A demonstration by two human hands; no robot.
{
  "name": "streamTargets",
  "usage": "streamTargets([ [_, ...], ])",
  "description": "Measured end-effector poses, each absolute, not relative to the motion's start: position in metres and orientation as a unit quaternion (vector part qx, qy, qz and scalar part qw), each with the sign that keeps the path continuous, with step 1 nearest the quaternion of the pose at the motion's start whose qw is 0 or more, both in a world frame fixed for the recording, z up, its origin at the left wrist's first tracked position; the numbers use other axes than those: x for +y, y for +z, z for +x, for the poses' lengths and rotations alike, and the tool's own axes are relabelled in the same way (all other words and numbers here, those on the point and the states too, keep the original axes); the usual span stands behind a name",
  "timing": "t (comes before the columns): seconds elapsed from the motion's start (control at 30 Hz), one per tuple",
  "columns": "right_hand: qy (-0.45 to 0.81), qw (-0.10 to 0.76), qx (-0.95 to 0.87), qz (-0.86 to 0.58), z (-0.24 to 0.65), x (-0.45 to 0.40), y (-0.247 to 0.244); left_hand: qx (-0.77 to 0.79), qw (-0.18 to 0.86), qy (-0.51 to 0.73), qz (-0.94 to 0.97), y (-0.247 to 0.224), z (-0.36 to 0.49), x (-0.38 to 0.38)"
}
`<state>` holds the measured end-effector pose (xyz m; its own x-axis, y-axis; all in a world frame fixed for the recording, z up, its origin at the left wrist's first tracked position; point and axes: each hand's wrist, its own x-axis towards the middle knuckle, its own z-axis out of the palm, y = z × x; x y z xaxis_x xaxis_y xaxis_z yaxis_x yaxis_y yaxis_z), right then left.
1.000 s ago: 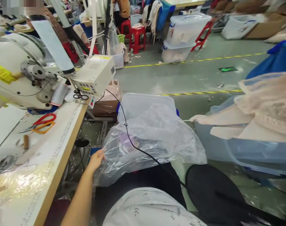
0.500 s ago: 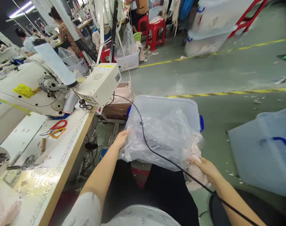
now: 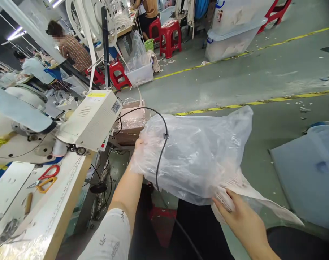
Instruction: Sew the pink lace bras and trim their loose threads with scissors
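A large clear plastic bag (image 3: 186, 155) spreads across the view above my lap, over the translucent lidded box. My left hand (image 3: 137, 151) grips the bag's left end, its fingers partly covered by the plastic. At the bag's lower right corner, my right hand (image 3: 241, 215) is closed on a bundle of pale pink fabric (image 3: 225, 198), thumb and fingers around its folds. A loose strip of the fabric trails off to the right. A black cable (image 3: 159, 162) hangs in front of the bag.
On the left, a sewing table (image 3: 64, 187) carries red-handled and orange-handled scissors (image 3: 47, 177) beneath a beige control box (image 3: 90, 119). A translucent bin (image 3: 302, 173) stands at right. Red stools (image 3: 171, 38), stacked boxes (image 3: 229, 39) and seated people are farther back.
The bag has been raised and spread wider, now hiding the box beneath. My right hand has come lower and nearer with the fabric. The view has shifted so the table sits farther left.
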<state>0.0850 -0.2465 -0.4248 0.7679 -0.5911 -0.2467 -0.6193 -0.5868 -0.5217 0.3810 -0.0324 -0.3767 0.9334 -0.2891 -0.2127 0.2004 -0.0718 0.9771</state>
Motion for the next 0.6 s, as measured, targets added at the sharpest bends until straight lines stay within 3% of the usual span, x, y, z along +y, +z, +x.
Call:
streamTargets([
  [0.23,0.075,0.323,0.294,-0.896,0.103,-0.257,-0.446,0.042,0.496,-0.102,0.861,-0.384,0.437,0.021],
  [0.37,0.109,0.326,0.283,-0.896,0.103,-0.271,-0.471,0.073,0.404,-0.039,0.911,-0.408,0.403,0.055],
  [0.6,0.239,0.334,0.151,-0.899,0.112,-0.259,-0.475,-0.033,0.292,-0.114,0.949,-0.424,0.319,0.032],
])
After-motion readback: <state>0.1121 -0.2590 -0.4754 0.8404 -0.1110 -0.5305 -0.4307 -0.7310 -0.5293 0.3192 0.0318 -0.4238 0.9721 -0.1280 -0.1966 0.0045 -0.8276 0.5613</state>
